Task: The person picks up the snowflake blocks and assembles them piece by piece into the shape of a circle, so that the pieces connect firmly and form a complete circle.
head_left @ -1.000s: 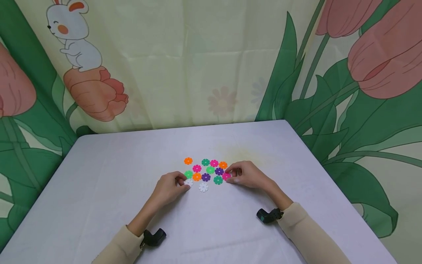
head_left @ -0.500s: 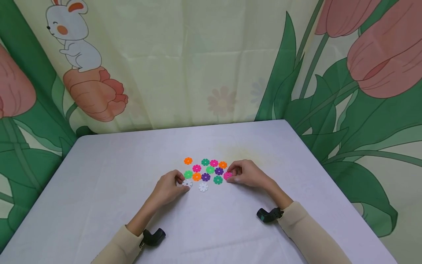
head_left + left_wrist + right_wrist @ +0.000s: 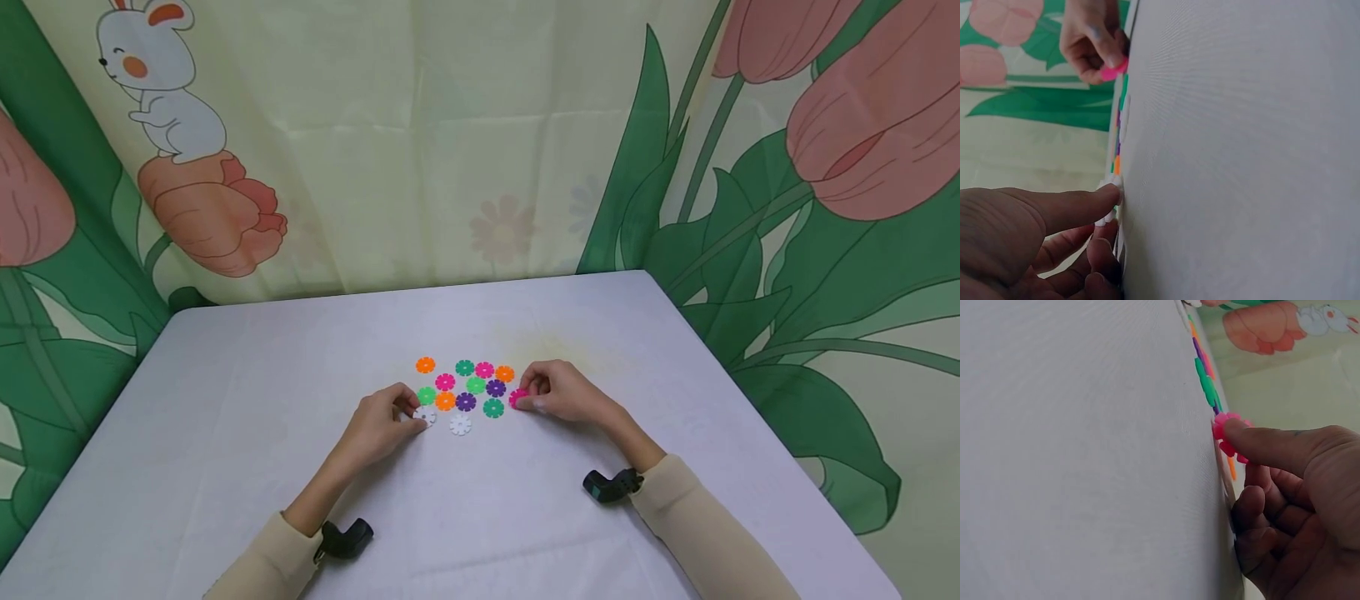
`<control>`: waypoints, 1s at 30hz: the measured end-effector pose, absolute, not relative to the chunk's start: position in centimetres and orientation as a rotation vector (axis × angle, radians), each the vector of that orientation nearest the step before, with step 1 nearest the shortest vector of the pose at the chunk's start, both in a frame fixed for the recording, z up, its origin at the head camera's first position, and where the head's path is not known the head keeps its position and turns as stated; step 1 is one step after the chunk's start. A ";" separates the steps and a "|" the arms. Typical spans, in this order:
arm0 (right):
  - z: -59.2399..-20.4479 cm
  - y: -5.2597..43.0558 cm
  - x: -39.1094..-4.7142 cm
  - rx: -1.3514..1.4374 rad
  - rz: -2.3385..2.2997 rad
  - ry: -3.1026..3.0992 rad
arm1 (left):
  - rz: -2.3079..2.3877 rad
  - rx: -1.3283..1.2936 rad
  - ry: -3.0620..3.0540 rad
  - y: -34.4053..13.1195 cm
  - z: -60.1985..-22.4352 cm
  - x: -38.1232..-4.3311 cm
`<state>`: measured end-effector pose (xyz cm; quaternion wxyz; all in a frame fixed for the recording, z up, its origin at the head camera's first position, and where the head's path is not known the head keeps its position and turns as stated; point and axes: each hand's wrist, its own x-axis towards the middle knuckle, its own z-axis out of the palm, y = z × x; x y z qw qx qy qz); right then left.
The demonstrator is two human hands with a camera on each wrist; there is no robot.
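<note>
Pinches, best kept light so neighbouring discs (image 3: 493,408) aren't nudged, hold a white notched disc (image 3: 428,415) in the left hand (image 3: 378,422) and a pink notched disc (image 3: 1229,449) in the right hand (image 3: 566,393), at opposite sides of the disc cluster (image 3: 466,402).

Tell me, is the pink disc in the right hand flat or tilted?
Tilted: in the right wrist view, the pink disc pinched by the right hand shows its face; green discs appear edge-on.

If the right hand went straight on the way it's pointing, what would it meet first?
Likely the nearer purple notched disc, just beyond the pink notched disc the right hand pinches, though depth is hard to judge.
</note>
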<state>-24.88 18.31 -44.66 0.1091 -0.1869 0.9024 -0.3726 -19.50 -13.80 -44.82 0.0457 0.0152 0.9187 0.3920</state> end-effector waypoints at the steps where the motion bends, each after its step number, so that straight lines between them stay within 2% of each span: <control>1: -44.6 18.4 -24.9 -0.552 -1.091 2.648 | 1.200 0.046 2.807 -13.8 -44.8 -19.5; 30: -43.9 19.2 -25.3 -0.605 -0.958 2.590 | 1.173 0.045 2.824 -14.0 -44.6 -19.3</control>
